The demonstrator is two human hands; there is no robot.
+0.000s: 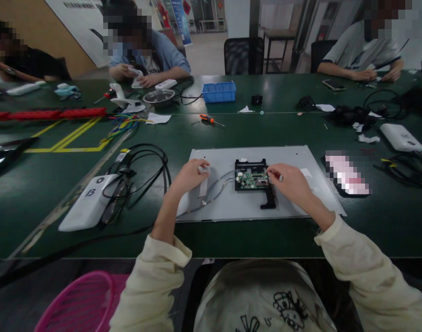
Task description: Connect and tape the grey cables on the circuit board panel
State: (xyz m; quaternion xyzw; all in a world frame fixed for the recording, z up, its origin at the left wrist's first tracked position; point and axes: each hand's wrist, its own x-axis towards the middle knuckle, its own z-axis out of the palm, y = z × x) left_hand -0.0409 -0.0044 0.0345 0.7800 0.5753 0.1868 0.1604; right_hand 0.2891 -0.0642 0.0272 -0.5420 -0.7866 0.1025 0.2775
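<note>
A grey metal panel [294, 159] lies flat on the green table in front of me. On it sits a black frame with a green circuit board [252, 180], and grey cables [216, 189] run left from the board. My left hand [188, 177] is closed in a pinch on a white flat ribbon strip [204, 186] at the panel's left part. My right hand [288, 182] rests at the board's right edge, fingers pinched on a small silvery object too small to name.
A white device [89, 203] with black cables [145, 166] lies at the left. A pink basket [75, 304] stands below the table's edge. Farther off are a blue bin [218, 91], an orange screwdriver [209, 120], a metal bowl [158, 97] and three other people working.
</note>
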